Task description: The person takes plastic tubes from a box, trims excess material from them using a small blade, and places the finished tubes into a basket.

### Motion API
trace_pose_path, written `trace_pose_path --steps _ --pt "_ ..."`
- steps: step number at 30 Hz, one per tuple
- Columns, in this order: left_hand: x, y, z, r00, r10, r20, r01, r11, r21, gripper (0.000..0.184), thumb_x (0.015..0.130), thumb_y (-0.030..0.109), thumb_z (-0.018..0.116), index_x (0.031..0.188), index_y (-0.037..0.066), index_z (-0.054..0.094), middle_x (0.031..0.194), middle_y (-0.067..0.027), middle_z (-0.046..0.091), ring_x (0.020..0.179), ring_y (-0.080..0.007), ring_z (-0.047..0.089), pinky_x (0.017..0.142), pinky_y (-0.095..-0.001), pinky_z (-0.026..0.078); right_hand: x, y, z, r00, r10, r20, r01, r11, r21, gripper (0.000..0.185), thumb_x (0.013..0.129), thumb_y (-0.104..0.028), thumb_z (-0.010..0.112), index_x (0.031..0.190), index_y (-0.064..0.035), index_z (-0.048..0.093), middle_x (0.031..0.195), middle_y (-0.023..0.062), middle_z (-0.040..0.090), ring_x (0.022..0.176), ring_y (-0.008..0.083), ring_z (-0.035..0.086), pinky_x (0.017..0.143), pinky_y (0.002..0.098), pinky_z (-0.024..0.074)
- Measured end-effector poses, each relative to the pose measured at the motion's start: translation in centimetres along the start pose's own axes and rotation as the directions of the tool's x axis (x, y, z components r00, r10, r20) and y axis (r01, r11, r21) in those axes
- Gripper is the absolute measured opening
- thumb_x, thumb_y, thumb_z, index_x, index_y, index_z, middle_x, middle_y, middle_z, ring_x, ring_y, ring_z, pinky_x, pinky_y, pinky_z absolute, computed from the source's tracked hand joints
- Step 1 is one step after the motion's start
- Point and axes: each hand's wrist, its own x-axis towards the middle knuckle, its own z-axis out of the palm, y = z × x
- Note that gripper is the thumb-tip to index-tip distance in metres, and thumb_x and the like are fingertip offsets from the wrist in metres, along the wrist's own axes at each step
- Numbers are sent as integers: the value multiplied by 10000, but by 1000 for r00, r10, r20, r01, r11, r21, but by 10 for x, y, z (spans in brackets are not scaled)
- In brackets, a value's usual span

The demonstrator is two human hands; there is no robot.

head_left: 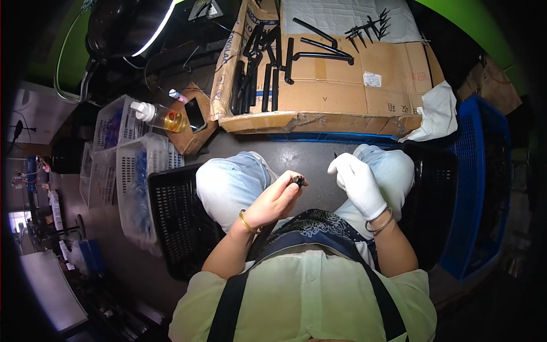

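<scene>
My left hand (276, 199), bare and with a gold bangle at the wrist, is closed around a black tube-like part (298, 180) seen nearly end-on; most of it is hidden by the fingers. To its right, apart from it, my right hand (358, 183) wears a white knit glove. Its fingertips are pinched together, and a tiny dark tip shows beside them, too small to name. Both hands are above my lap. Beyond them, black bent tubes (322, 56) and several straight black tubes (275, 90) lie on a cardboard surface (336, 91).
Thin black pronged parts (367, 29) lie at the back. Left of the cardboard are a bottle of yellow liquid (173, 120) and a phone (196, 115). Black crates (181, 214) flank my legs; a blue crate (472, 228) stands far right, clear plastic bins (132, 194) left. A lamp (128, 28) hangs upper left.
</scene>
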Motion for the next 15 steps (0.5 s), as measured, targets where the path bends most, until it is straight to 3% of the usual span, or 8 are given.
trace_pose_path --steps 2,5,6,10,15 --pt "5 0 -1 999 27 21 -25 995 -92 291 1051 342 408 1193 95 470 786 40 457 512 -30 362 436 -195 307 -2 -13 8 998 -62 -2 62 997 47 184 952 -97 464 921 -36 635 712 60 531 610 133 504 604 277 439" --pt "5 3 1 1000 5 0 -5 995 -101 268 1054 320 406 1181 92 467 750 47 444 510 -28 367 438 -194 304 -10 -23 19 959 -215 186 250 948 -194 163 957 -120 485 938 -34 623 779 124 601 660 279 624 600 356 477" --pt "4 8 1 1000 -19 -11 19 998 -66 242 1056 295 408 1168 88 465 746 50 436 522 -23 366 448 -192 306 -13 -29 24 965 -190 179 216 967 -138 137 937 -111 497 943 -31 608 856 170 617 760 385 633 634 410 498" --pt "4 14 6 998 -64 -18 63 998 -15 199 1056 249 419 1149 78 459 768 57 438 545 -14 367 465 -187 317 -11 -24 26 918 -291 268 362 891 -272 146 956 -118 473 946 -35 592 882 194 638 829 409 630 668 435 505" --pt "4 18 9 999 -9 -44 13 996 87 184 1052 232 434 1144 75 460 791 69 455 558 -9 366 492 -179 336 -11 -31 23 937 -178 301 256 936 -243 164 967 -130 463 945 -39 597 892 193 646 852 406 631 685 442 505"
